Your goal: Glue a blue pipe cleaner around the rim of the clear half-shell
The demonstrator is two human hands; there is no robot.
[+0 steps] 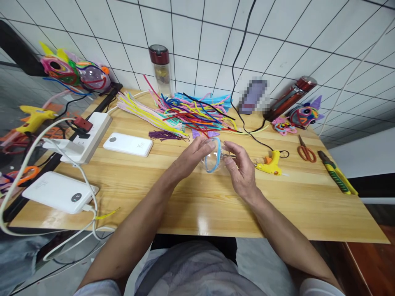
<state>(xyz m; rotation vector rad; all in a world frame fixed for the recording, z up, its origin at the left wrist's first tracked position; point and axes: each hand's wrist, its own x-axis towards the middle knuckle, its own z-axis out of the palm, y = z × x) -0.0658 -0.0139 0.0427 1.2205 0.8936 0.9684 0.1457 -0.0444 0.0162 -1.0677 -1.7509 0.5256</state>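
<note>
A clear, rounded plastic ball [214,159] is held up over the table between both of my hands. A light blue pipe cleaner [219,154] runs round it as a ring. My left hand [197,153] grips the ball's left side, with the thumb along the top near the blue ring. My right hand [242,167] curls round the right end, fingers bent; a small dark, thin piece shows between its fingers, too small to make out. Just right of that hand lies a yellow glue gun [271,164]. Small purple pieces [212,133] lie behind the ball.
Behind my hands is a pile of coloured pipe cleaners [197,111]. A power bank [128,144] and a power strip [92,135] with cables lie left. Scissors [306,153] and pliers [336,174] lie right. A glass bottle [162,74] stands by the wall.
</note>
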